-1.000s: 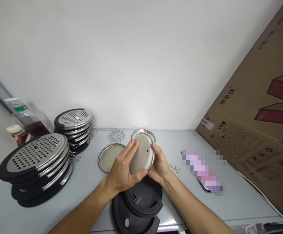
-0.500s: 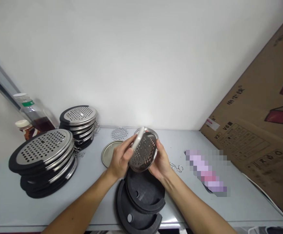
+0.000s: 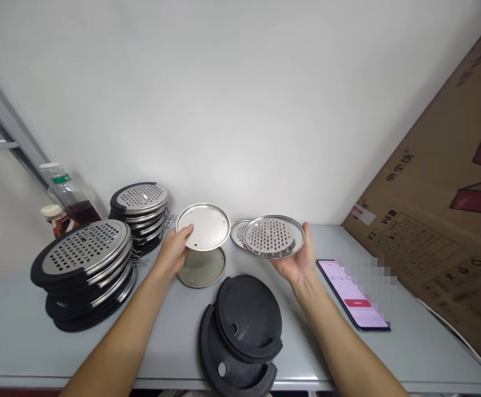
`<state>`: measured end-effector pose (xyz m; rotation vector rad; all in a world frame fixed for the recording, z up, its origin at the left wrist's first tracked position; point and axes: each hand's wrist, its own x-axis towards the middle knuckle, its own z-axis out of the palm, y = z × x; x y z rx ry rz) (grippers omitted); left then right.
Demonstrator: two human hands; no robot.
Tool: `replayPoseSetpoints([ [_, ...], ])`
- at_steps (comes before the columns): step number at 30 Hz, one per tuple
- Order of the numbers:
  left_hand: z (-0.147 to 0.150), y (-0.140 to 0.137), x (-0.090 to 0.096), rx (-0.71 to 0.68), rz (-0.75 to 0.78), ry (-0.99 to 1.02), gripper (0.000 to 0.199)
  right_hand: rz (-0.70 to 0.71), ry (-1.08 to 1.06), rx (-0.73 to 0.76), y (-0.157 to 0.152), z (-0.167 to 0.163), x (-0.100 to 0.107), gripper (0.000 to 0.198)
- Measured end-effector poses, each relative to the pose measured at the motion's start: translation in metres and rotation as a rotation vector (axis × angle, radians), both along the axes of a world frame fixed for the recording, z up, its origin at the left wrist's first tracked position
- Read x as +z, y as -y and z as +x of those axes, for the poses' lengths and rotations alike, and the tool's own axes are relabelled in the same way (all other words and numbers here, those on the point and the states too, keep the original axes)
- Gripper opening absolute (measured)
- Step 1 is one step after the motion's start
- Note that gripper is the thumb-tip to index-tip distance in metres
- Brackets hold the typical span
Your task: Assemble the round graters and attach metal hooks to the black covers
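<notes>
Pinched between my left hand's thumb and fingers is a plain round metal plate with small holes near its rim, tilted toward me. My right hand supports a perforated metal disc from below, thumb at its right edge. The two pieces are apart. Under the left plate a second plain round plate lies on the table. Another perforated disc shows partly behind the one in my right hand. Two black round holders with raised partial rims overlap in front of me.
Stacks of black-rimmed perforated discs with metal clips stand at the left, another stack behind. Bottles stand against the wall. At the right lie a lit phone and a large cardboard box.
My hands have moved apart. The plain plate went left in my left hand, and the perforated disc went right in my right hand. The phone's screen now shows more clearly.
</notes>
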<state>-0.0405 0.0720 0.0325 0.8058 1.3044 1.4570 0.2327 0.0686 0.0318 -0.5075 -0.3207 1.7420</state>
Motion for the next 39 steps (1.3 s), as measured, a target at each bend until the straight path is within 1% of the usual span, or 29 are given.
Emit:
replayPoseSetpoints([
  [2, -0.016, -0.001, -0.001, -0.062, -0.001, -0.184, 0.052, -0.016, 0.026, -0.093, -0.008, 0.015, -0.002, 0.061],
  [4, -0.03, -0.001, -0.001, -0.136, -0.012, -0.375, 0.058, -0.023, 0.045, -0.155, -0.016, 0.029, -0.006, 0.061],
  [6, -0.04, -0.001, -0.003, -0.202, -0.028, -0.544, 0.056, -0.011, 0.054, -0.165, -0.023, 0.038, -0.009, 0.059],
  [8, -0.044, -0.001, -0.006, -0.245, -0.032, -0.7, 0.049, 0.003, 0.053, -0.161, -0.027, 0.041, -0.013, 0.055],
  [13, -0.045, -0.007, -0.019, -0.286, -0.077, -1.021, 0.033, -0.029, 0.061, -0.134, -0.028, 0.031, -0.021, 0.039],
  [17, -0.044, -0.008, -0.029, -0.269, -0.128, -1.205, 0.029, -0.052, 0.11, -0.05, -0.026, 0.014, -0.029, 0.03],
  [21, -0.042, -0.007, -0.033, -0.261, -0.158, -1.317, 0.027, -0.077, 0.148, 0.042, -0.026, -0.003, -0.041, 0.028],
  [25, -0.04, -0.006, -0.031, -0.239, -0.175, -1.392, 0.025, -0.121, 0.145, 0.105, -0.024, -0.015, -0.05, 0.025],
  [32, -0.034, -0.004, -0.023, -0.171, -0.137, -1.439, 0.023, -0.153, 0.107, 0.33, -0.012, -0.034, -0.043, 0.023],
  [36, -0.031, -0.003, -0.025, -0.163, -0.12, -1.447, 0.019, -0.169, 0.068, 0.396, -0.007, -0.041, -0.042, 0.024],
  [39, -0.03, -0.002, -0.03, -0.165, -0.11, -1.456, 0.013, -0.162, 0.093, 0.432, -0.006, -0.044, -0.046, 0.027],
])
